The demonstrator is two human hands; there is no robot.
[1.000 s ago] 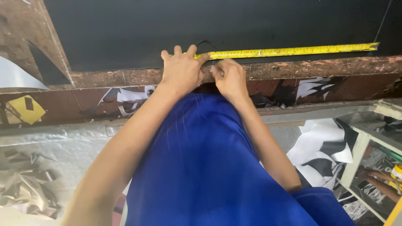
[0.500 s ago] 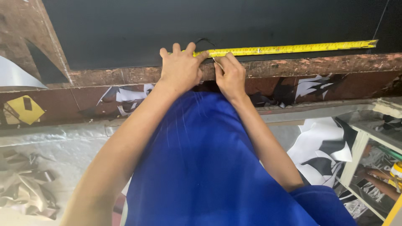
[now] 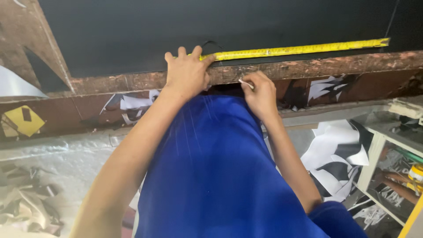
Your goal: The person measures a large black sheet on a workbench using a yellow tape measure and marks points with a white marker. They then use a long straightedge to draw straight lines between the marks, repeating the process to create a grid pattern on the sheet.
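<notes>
Right hand [image 3: 261, 93], now drawn back below the yellow tape measure [image 3: 294, 49], pinches a small white marker [image 3: 246, 83]; left hand [image 3: 187, 72] presses the tape's end, fingers spread.

Soft, even daylight, moderately bright; no hard shadows. Black sheet [image 3: 176, 31] on the surface stays matte, no glare. Yellow tape measure [image 3: 295, 48] is sharp and well lit. Blue shirt [image 3: 216, 176] close to the lens, slightly soft (faint sheen streaks). Pale floor [image 3: 53, 158] at left looks washed out. Edges bow mildly from the wide lens.
</notes>
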